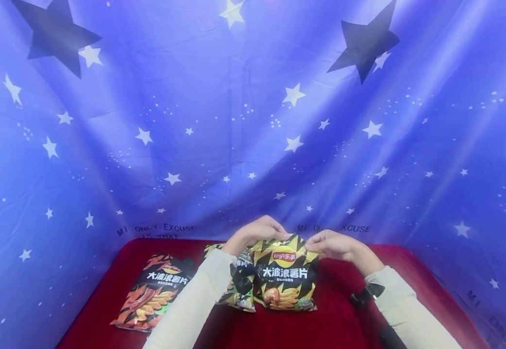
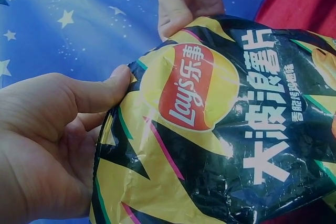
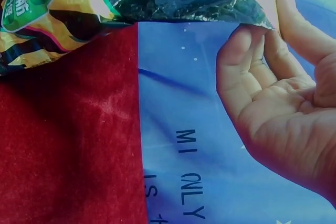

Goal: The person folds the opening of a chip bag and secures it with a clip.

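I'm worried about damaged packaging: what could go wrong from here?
The left hand and right hand both pinch the top of the yellow-and-black bag, so a hard pull apart might tear it. If either pinch slips, the bag could tip or drop. The pale left sleeve crosses in front of the orange-and-black bag in the head view, so moving that arm might nudge it.

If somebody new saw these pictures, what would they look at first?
Probably the starry blue curtain, because it fills most of the head view behind the red table. Next, the yellow-and-black chip bag, pinched near its top by the person's left hand and right hand. An orange-and-black bag lies at the table's left side.
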A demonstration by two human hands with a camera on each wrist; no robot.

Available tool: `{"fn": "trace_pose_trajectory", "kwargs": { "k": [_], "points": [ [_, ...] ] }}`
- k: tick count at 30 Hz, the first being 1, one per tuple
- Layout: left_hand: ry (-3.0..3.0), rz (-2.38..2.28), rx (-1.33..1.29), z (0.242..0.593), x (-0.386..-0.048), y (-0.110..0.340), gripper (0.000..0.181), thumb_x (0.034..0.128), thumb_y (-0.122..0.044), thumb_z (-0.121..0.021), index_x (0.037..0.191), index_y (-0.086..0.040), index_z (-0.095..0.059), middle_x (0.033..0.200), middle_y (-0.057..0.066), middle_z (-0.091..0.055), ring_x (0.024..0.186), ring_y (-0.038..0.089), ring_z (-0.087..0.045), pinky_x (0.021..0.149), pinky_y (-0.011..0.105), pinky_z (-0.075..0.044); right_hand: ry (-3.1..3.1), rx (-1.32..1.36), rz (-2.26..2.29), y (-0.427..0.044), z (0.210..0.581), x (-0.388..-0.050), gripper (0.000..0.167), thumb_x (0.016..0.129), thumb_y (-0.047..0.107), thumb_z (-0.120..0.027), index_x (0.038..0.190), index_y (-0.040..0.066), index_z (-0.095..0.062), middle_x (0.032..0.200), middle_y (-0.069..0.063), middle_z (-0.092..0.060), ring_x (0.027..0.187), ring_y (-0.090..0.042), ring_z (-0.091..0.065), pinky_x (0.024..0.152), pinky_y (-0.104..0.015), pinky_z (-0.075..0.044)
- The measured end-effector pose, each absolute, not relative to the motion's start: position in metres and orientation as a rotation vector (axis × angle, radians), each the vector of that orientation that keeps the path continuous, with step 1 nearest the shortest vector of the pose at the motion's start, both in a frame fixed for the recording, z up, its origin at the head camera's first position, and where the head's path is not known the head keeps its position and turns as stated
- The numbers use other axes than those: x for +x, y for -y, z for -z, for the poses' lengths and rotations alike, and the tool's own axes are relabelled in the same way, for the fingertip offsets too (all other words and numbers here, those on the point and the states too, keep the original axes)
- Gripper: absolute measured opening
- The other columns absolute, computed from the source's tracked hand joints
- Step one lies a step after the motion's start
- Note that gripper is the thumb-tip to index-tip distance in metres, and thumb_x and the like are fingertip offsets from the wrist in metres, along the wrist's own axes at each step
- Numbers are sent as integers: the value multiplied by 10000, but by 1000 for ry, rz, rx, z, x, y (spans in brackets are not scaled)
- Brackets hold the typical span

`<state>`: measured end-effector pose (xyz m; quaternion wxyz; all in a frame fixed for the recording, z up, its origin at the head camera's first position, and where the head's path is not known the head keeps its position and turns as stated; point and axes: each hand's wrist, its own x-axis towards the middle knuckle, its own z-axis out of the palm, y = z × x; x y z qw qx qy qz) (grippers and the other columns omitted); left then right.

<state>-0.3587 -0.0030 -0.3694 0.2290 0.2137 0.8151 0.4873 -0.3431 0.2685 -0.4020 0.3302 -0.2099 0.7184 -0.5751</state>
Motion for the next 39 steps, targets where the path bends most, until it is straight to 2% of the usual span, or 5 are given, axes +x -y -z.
{"fn": "trace_pose_trajectory", "kwargs": {
  "k": [10, 16, 22, 31, 39],
  "points": [
    [-2228, -1322, 604, 370, -359, 6, 213, 941, -220, -724, 1022, -32, -781, 917, 79, -773, 808, 153, -669, 821, 309, -569, -1800, -610, 1509, -270, 406, -347, 299, 1023, 14, -510, 1059, 176, -759, 1018, 44, -773, 955, -114, -715, 861, -308, -588],
    [-2213, -1331, 603, 370, -358, 6, 219, 943, -213, -720, 1013, -12, -775, 867, 74, -765, 764, 150, -662, 788, 287, -571, -1761, -697, 1477, -274, 412, -349, 288, 1040, 35, -487, 1064, 168, -742, 1007, 59, -764, 933, -88, -702, 812, -262, -577],
    [-2236, -1321, 593, 368, -357, 6, 216, 934, -231, -734, 1008, -34, -782, 876, 56, -763, 799, 154, -661, 807, 299, -560, -1791, -688, 1488, -275, 412, -348, 273, 1031, 35, -513, 1062, 171, -748, 1020, 53, -764, 954, -102, -707, 838, -283, -585],
    [-2295, -1366, 532, 369, -359, 5, 192, 859, -216, -814, 999, -84, -805, 921, 48, -780, 844, 179, -684, 818, 328, -577, -1871, -608, 1539, -275, 409, -344, 263, 1002, 4, -551, 1048, 164, -754, 1028, 30, -778, 973, -123, -720, 880, -305, -588],
    [-2336, -1374, 550, 369, -358, 5, 166, 852, -186, -818, 987, -89, -809, 966, 44, -782, 902, 168, -662, 938, 406, -552, -1944, -598, 1583, -274, 409, -339, 204, 976, 8, -597, 1061, 111, -751, 1021, -1, -778, 942, -144, -722, 852, -319, -599]
  ]
}}
